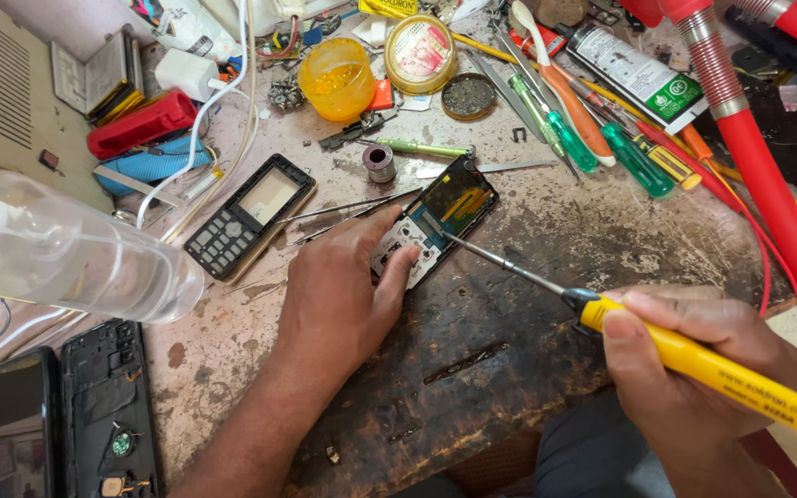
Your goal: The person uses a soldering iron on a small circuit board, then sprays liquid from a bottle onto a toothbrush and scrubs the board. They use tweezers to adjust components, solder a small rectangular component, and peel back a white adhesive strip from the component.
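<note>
Holding a yellow soldering iron (712,369) in a closed grip, your right hand (694,360) sits nearest the camera at the lower right, fingers wrapped round the handle. The iron's thin metal tip reaches up and left onto the opened phone (435,221) at the middle of the workbench (546,277). Your left hand (343,290) rests flat on the bench just left of that phone, fingers loosely curled, thumb and fingertips pressing its lower end to steady it. At the lower left lie two dark phone shells (108,406), with a clear plastic bottle (66,249) above them. A separate keypad cover (246,217) lies left of the opened phone. Farther back you have tweezers (352,210), a solder spool (379,161), green-handled screwdrivers (601,148), an orange cup (337,78) and a round tin (420,53).
</note>
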A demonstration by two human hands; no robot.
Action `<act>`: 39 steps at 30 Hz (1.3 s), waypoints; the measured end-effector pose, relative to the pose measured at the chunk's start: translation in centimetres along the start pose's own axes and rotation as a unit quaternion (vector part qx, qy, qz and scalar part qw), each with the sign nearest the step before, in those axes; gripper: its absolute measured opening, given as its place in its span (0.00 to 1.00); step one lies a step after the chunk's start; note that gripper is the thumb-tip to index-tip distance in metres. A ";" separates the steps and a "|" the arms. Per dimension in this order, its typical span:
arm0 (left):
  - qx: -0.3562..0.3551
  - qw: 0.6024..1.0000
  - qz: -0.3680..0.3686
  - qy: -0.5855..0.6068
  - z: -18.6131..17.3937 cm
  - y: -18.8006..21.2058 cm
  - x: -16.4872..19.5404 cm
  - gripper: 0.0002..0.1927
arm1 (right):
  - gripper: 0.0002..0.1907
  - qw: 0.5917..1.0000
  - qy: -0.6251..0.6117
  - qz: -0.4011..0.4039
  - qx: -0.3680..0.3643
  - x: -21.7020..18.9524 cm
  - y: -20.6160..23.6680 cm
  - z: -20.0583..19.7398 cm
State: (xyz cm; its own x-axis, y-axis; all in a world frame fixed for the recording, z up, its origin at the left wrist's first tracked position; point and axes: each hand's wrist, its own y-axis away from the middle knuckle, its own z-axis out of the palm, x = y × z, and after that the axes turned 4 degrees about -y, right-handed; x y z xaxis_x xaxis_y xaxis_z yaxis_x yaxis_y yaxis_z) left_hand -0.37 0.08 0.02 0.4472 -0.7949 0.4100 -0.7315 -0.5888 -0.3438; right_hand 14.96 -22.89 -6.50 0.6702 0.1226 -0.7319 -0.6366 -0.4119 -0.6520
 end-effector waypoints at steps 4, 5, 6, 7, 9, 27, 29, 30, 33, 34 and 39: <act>-0.018 0.999 -0.025 -0.010 0.0 -0.1 0.0 0.23 | 0.09 1.000 -0.003 -0.005 -0.001 0.2 0.1 0.0; -0.017 1.000 -0.023 -0.011 0.0 -0.1 0.0 0.23 | 0.09 1.000 -0.006 -0.009 -0.009 0.1 0.1 -0.1; -0.017 1.000 -0.019 -0.010 0.1 -0.2 0.0 0.23 | 0.09 1.000 -0.003 -0.011 -0.008 0.2 0.2 -0.1; -0.014 1.000 -0.016 -0.008 0.1 -0.1 0.1 0.23 | 0.09 1.000 0.000 -0.012 -0.007 0.1 0.2 -0.2; -0.005 1.000 -0.010 -0.005 0.0 0.0 0.1 0.23 | 0.09 1.000 0.004 -0.009 0.002 0.1 0.3 -0.1; 0.003 1.000 -0.004 -0.003 0.0 0.0 0.0 0.22 | 0.09 1.000 -0.005 -0.020 -0.010 0.4 0.2 -0.2; -0.008 1.000 -0.011 0.004 0.0 -0.1 0.0 0.23 | 0.09 1.000 0.001 -0.021 -0.009 0.4 0.2 -0.2; -0.014 1.000 -0.015 0.006 -0.1 -0.1 0.0 0.23 | 0.09 1.000 -0.002 -0.021 -0.007 0.5 0.1 -0.2; -0.005 1.000 -0.008 -0.007 0.0 -0.1 0.0 0.23 | 0.09 1.000 -0.010 -0.020 0.003 0.5 -0.1 0.0; -0.007 1.000 -0.008 -0.007 0.0 -0.1 0.1 0.23 | 0.09 1.000 -0.011 -0.019 0.006 0.5 -0.1 0.1; -0.003 1.000 -0.007 0.002 0.0 -0.1 0.0 0.23 | 0.08 0.999 -0.015 -0.031 -0.005 0.2 -0.3 0.1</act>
State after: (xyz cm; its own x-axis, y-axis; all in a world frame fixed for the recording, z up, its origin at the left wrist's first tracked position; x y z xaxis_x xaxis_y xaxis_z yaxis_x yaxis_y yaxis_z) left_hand -0.33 0.13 0.02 0.4559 -0.7861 0.4173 -0.7283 -0.5990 -0.3328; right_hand 15.23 -22.66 -6.50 0.6966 0.1760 -0.6955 -0.5896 -0.4120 -0.6948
